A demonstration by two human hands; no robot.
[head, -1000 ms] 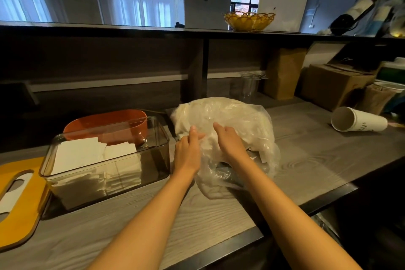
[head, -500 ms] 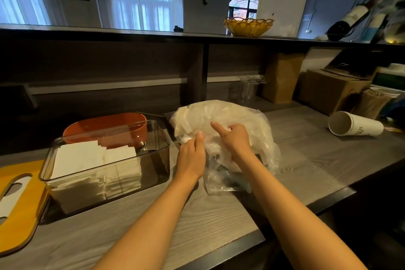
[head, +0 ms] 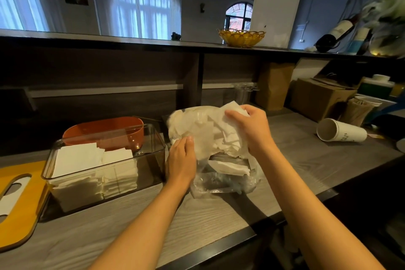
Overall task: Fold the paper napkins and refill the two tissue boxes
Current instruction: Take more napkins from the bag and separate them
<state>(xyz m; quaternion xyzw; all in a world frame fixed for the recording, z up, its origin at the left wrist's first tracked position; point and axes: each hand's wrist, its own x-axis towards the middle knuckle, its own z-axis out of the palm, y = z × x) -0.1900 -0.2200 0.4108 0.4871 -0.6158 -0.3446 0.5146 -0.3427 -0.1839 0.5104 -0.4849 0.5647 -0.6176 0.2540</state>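
A clear plastic bag (head: 221, 182) of white paper napkins (head: 221, 136) lies on the grey counter. My right hand (head: 252, 129) grips a bunch of napkins at the top of the bag, lifted a little. My left hand (head: 182, 160) holds the bag's left edge. To the left stands a clear tissue box (head: 153, 160) with two stacks of folded napkins (head: 92, 160) inside. An orange tissue box (head: 103, 129) sits behind it, partly hidden. A yellow slotted lid (head: 19, 206) lies flat at the far left.
A white paper cup (head: 341, 130) lies on its side at the right. Cardboard boxes (head: 317, 97) and a brown paper bag (head: 274, 85) stand at the back right. A yellow basket (head: 241, 37) sits on the upper shelf. The counter's dark front edge (head: 219, 245) runs below my arms.
My right hand has moved up and right, pulling a bunch of napkins out of the bag's top. My left hand has shifted to the bag's left edge and holds it.
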